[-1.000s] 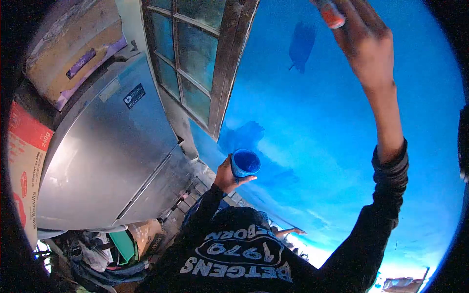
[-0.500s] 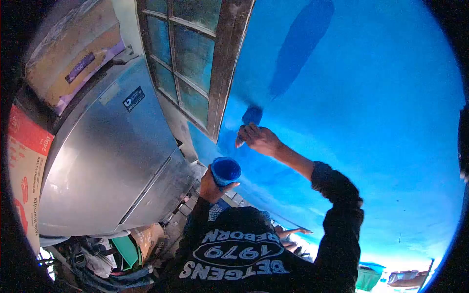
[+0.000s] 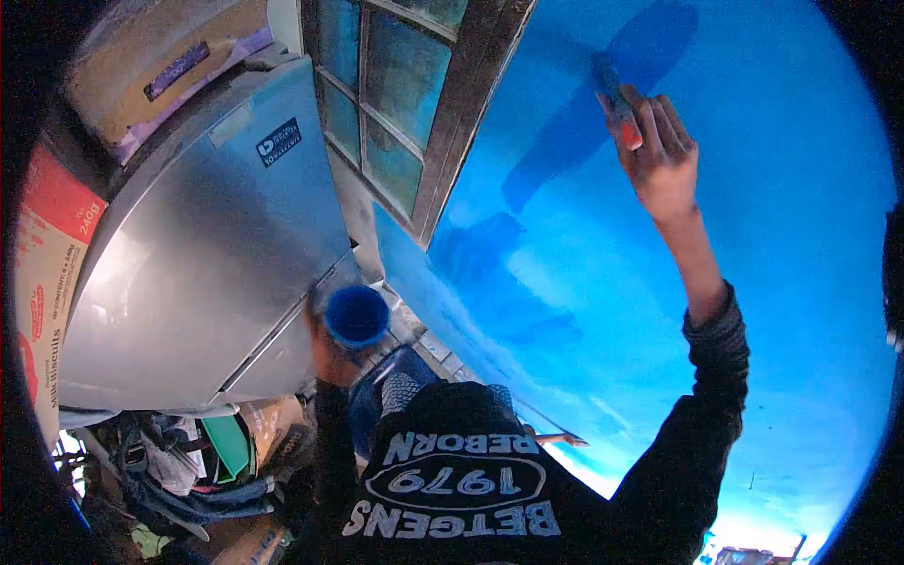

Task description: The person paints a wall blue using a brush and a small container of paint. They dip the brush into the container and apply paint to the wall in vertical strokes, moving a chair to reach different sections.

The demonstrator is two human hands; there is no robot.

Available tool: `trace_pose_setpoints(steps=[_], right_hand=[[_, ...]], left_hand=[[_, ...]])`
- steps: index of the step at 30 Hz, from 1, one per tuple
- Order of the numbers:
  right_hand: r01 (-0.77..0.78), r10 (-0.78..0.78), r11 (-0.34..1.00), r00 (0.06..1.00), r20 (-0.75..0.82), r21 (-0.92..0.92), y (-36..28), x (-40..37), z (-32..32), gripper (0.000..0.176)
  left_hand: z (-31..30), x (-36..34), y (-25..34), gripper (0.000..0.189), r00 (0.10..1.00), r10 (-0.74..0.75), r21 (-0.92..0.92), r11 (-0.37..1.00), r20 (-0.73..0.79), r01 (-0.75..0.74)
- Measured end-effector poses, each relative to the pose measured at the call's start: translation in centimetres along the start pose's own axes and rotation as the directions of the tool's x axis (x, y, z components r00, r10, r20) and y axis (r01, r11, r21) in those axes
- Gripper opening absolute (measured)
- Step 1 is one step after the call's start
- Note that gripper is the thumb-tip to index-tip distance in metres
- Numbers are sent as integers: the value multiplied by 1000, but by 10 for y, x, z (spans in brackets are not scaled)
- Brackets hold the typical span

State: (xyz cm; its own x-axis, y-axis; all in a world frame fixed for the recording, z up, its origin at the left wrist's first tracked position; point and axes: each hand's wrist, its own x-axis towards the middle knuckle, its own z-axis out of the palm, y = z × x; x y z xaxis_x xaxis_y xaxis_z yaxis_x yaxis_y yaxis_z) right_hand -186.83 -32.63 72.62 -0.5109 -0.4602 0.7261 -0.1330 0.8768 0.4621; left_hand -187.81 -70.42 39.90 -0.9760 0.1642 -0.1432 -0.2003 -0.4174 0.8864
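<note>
My right hand (image 3: 662, 155) is raised against the blue wall (image 3: 772, 245), its fingers closed around a paintbrush (image 3: 610, 87). The orange end of the handle points down toward my palm, and the dark bristle end lies over a long, darker blue streak of paint (image 3: 556, 141). Lower left, my left hand (image 3: 331, 350), blurred, grips a cup of blue paint (image 3: 357, 317) from its left side. The cup's open top faces me. A second darker patch (image 3: 480, 247) marks the wall below the streak, by the window's corner.
A wooden-framed window (image 3: 405, 104) stands left of the painted wall. Beside it is a silver refrigerator (image 3: 207, 254) with a cardboard box (image 3: 174, 66) on top. A biscuit carton (image 3: 56, 273) is at the far left. Bags and clutter (image 3: 188, 461) lie below the refrigerator.
My right hand has carried the brush up and right, from near the window's corner to the dark streak. The left hand and paint cup have moved left. The view has shifted slightly.
</note>
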Motion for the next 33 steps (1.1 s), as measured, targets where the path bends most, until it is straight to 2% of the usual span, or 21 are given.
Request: trace_pose_setpoints(steps=[1, 3, 4, 6, 7, 8, 10, 12, 13, 15, 16, 18, 19, 20, 21, 22, 24, 27, 30, 32, 33], right_hand=[[116, -113, 992, 992, 58, -49, -9, 0, -6, 27], [281, -254, 954, 942, 221, -105, -25, -29, 8, 40], [352, -330, 933, 920, 211, -76, -35, -62, 33, 36], [429, -422, 902, 843, 334, 58, -65, -141, 80, 29], [537, -518, 843, 807, 284, 11, -88, -172, 104, 28], [509, -499, 860, 823, 270, 36, -111, -212, 134, 27], [410, -443, 896, 846, 297, 168, -146, -236, 153, 25], [276, -328, 941, 884, 333, 195, -170, -247, 180, 21], [289, -342, 937, 880, 330, 198, -163, -245, 184, 21], [-48, -63, 951, 937, 342, 305, -155, -236, 189, 17], [-220, 81, 908, 927, 366, 356, -154, -230, 190, 16], [-248, 103, 887, 929, 356, 390, -96, -227, 184, 20], [-332, 174, 893, 878, 447, 304, -68, -200, 158, 17], [-236, 137, 933, 931, 338, 271, -47, -176, 132, 18], [-128, 82, 985, 937, 340, 114, -33, -150, 105, 29], [-220, 170, 959, 951, 258, 181, -19, -124, 80, 28], [38, -23, 987, 996, 92, -158, -3, -66, 37, 29], [142, -110, 960, 984, 140, -241, -3, -31, 11, 32], [186, -128, 966, 947, 294, -180, -40, -71, 34, 40], [275, -260, 961, 910, 324, -1, -56, -123, 78, 44], [215, -246, 967, 925, 290, 135, -69, -142, 101, 43]], left_hand=[[-5, 4, 23, 86, 989, 145, 264, 953, 23, -146], [-25, 14, 52, 87, 907, 379, 696, 603, 182, -391], [-37, 20, 52, 87, 908, 376, 698, 599, 186, -391], [-60, 38, 55, 127, 666, 726, 863, 217, 169, -456], [-65, 41, 68, 112, 536, 777, 901, -90, 330, -425], [-74, 51, 69, 112, 511, 785, 888, -105, 350, -447], [-96, 64, 62, 96, 478, 861, 905, 55, 171, -421], [-103, 71, 67, 99, 455, 874, 889, 62, 170, -453], [-106, 69, 65, 102, 502, 850, 943, 23, 157, -332], [-124, 70, 52, 114, 615, 776, 989, -83, 141, -121], [-124, 69, 53, 114, 620, 773, 991, -83, 133, -109], [-122, 71, 51, 110, 606, 793, 990, 28, 62, -138], [-120, 71, 52, 110, 617, 785, 992, 27, 58, -127], [-118, 71, 54, 102, 615, 784, 989, 6, 88, -148], [-118, 71, 54, 95, 613, 781, 985, -16, 118, -169], [-122, 72, 49, 95, 625, 773, 987, -15, 111, -157], [-135, 73, 41, 98, 660, 746, 995, -31, 89, -98], [-122, 68, 52, 98, 660, 749, 997, -8, 59, -81], [-123, 71, 48, 97, 656, 754, 995, 47, 24, -90], [-123, 76, 48, 97, 640, 768, 987, 104, 0, -125], [-121, 78, 49, 98, 611, 790, 972, 99, 53, -213]])
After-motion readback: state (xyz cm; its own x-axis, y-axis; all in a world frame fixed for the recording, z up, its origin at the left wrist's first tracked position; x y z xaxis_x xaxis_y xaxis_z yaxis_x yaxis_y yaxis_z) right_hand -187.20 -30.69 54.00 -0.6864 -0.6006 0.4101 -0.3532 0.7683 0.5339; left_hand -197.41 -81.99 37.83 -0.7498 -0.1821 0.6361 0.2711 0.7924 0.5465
